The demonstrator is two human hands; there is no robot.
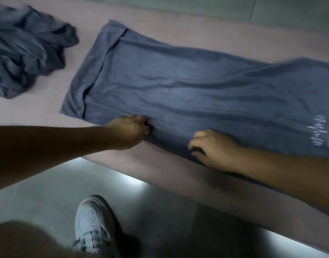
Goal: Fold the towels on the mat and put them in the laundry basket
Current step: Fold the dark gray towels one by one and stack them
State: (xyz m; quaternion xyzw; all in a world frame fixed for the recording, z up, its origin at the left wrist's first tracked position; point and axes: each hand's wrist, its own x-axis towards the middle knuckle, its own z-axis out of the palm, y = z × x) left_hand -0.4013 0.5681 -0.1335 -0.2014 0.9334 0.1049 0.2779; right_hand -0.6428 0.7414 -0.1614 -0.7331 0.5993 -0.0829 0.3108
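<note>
On the pink mat (35,114), the spread towel (178,86) is lying flat; the left hand (130,131) and right hand (214,149) are each pinching its near long edge. Soft, light and limp, it is probably best lifted by that edge.

Indoor room, work done low, at floor level. Tiled floor (48,192): large grey glossy tiles, thin joints, pale glare of reflected light along mat edge. Pink mat (197,32) laid straight on tiles as long strip. Grey-blue towel (178,86) spread flat on mat, white print at one end; towel heap (24,51) crumpled near it. White mesh sneaker (91,224) on tiles. Home or laundry room: cannot tell which.
</note>
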